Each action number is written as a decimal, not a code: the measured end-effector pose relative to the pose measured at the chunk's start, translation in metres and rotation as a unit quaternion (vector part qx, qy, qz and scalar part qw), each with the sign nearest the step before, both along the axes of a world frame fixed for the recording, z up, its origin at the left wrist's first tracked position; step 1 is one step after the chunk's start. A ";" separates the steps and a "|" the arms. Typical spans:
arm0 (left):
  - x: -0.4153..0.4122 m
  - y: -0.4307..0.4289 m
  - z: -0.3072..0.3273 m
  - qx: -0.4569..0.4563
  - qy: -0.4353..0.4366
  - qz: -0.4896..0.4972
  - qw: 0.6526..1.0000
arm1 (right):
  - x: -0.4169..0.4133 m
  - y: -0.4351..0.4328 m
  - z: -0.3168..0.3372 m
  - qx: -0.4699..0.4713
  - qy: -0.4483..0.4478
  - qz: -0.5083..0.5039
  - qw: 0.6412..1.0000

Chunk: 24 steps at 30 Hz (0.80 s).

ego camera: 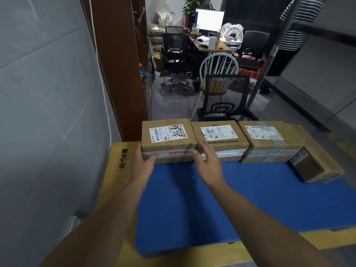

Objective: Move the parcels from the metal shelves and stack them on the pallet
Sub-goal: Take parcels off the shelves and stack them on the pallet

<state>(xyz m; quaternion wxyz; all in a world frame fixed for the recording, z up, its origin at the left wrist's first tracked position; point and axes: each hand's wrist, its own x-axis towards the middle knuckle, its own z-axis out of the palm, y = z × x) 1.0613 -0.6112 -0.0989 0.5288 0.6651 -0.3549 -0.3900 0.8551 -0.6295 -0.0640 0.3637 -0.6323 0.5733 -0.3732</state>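
A stiff, probably light cardboard parcel (167, 140) sat on the blue pallet (221, 205), left hand (143, 165) wrapping its left corner, right hand (208, 164) flat-fingered against its right edge.

Parcels (167, 139): four. Hands (142, 166): two. Pallet (250, 199): one.
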 end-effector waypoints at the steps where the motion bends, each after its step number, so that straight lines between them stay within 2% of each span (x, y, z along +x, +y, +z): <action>1: 0.000 0.001 0.002 0.001 0.002 0.000 1.000 | -0.001 0.001 0.000 -0.001 0.000 -0.001 1.000; 3: -0.003 0.005 0.006 -0.012 -0.009 0.011 1.000 | -0.002 0.004 0.001 -0.002 -0.005 -0.007 1.000; 9: -0.014 0.024 0.013 -0.038 -0.126 0.066 0.989 | -0.007 0.019 0.004 -0.003 -0.021 -0.015 1.000; 18: -0.050 0.054 0.025 -0.060 -0.163 0.038 0.984 | -0.035 0.059 0.007 0.005 -0.047 -0.028 0.999; 24: -0.113 0.078 0.035 -0.086 -0.140 -0.022 0.986 | -0.095 0.096 0.020 -0.013 -0.035 -0.064 0.997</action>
